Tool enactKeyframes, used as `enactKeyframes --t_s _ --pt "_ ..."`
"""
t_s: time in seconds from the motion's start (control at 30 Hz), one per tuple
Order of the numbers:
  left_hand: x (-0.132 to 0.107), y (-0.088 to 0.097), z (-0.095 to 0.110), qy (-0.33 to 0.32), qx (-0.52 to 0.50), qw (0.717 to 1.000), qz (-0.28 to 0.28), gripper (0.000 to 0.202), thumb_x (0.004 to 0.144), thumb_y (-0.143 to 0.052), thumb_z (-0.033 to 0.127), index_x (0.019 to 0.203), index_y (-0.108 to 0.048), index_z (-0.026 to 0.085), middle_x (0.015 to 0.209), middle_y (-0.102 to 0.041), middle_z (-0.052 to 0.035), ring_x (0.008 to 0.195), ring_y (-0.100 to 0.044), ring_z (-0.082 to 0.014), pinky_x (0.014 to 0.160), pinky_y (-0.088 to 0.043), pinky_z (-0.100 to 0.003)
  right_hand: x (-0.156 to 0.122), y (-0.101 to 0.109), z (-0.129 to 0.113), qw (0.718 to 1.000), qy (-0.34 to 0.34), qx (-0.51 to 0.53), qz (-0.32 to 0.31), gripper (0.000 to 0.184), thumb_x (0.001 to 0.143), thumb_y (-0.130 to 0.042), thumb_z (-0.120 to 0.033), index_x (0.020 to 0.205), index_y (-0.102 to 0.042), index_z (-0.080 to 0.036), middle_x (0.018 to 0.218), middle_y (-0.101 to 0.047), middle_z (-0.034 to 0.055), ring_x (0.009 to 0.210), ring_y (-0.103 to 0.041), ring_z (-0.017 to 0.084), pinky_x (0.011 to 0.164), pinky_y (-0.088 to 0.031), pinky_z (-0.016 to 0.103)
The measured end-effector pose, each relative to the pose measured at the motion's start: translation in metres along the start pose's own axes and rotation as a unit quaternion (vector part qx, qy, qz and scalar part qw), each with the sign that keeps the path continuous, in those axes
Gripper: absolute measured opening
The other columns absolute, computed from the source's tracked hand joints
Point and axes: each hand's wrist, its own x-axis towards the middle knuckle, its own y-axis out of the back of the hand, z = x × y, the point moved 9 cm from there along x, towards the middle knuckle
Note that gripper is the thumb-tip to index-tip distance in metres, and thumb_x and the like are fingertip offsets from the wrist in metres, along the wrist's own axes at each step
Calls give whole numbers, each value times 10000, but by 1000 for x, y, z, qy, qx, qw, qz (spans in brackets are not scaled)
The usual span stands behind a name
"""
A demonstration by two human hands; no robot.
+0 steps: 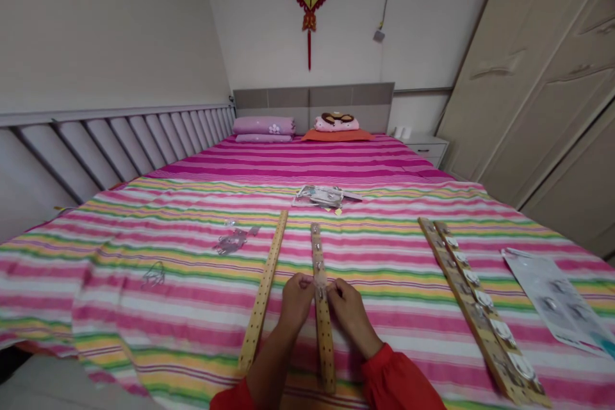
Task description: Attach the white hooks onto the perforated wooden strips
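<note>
A narrow wooden strip with holes (325,346) lies lengthwise between my hands on the striped bedsheet. Along its far half sits a row of clear adhesive hooks with small metal hooks. My left hand (295,301) is closed, thumb and finger pinching the left edge of the nearest clear adhesive hook (321,290). From the other side my right hand (352,312) has its fingers closed at that hook's right edge. Fine detail at the fingertips is small and blurred. To the left of my hands lies another perforated wooden strip (263,291), bare of hooks.
Two wooden strips with hooks and white round pieces (484,300) lie at right, beside a clear hook package (552,295). Packets (324,196) lie ahead. Loose clear pieces (233,240) and thin metal bits (154,274) are at left. A bed rail (120,147) borders the left side.
</note>
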Motion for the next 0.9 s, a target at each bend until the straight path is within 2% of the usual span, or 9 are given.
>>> enactKeyframes --t_s 0.2,0.63,0.77,0.9 --pt "4 0 -2 9 19 1000 11 33 631 -577 197 636 -583 165 638 -633 -20 647 -608 -161 641 -464 -259 3 0 2 999 19 -39 14 239 725 -450 -356 529 -374 -243 472 -415 -59 492 -387 142 483 -272 258" --pt "8 -2 -11 31 27 999 7 52 628 -590 211 631 -571 163 609 -623 -6 611 -599 -144 592 -447 -233 2 -8 10 997 16 -77 -15 245 805 -390 -372 605 -423 -235 556 -492 -24 557 -473 175 534 -301 274" --pt "11 -4 -16 43 35 998 6 81 634 -595 243 624 -563 169 587 -610 7 583 -583 -129 554 -431 -218 3 -9 16 998 15 -63 -13 231 780 -411 -359 582 -392 -240 540 -467 -33 542 -454 169 523 -299 273" --pt "17 -4 -22 69 44 997 -4 108 636 -594 255 595 -532 176 517 -549 39 479 -527 -104 480 -390 -206 6 -8 24 1000 13 -25 -12 215 724 -446 -368 560 -381 -245 529 -422 -44 539 -429 164 531 -317 279"
